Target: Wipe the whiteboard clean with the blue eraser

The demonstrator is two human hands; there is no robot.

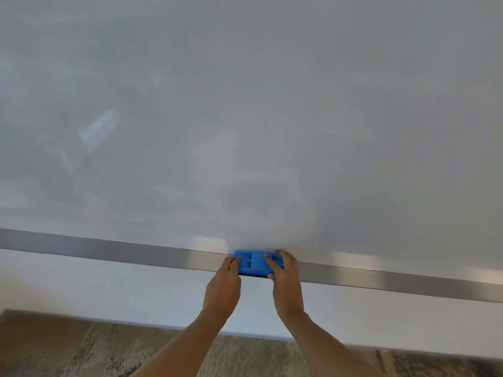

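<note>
Left of the blue eraser point(258, 263), the whiteboard point(245, 104) shows pale smears and a lighter streak, faint residue rather than writing — that side looks to need more passes. The metal ledge point(109, 250) runs along the board's bottom edge, sloping down to the right in this view, with the wall and a patterned floor point(81, 349) below it.

The left hand point(224, 284) meets the eraser's left end, its fingers point(235, 263) curled onto that end. The eraser sits at the board's bottom edge, on or just above the ledge; whether its pad is pressed to the board cannot be told. Its long axis runs along the ledge, ribbed back toward the camera. The right hand point(285, 278) grips the right end, fingers closed over the top and a thumb underneath.

Judging from this, the step is taking up or repositioning the eraser for a stroke. To do it well, keep the pad flat against the board with even pressure from both hands, and sweep in overlapping bands — long axis crosswise to the stroke — starting toward the smeared area to the left.
</note>
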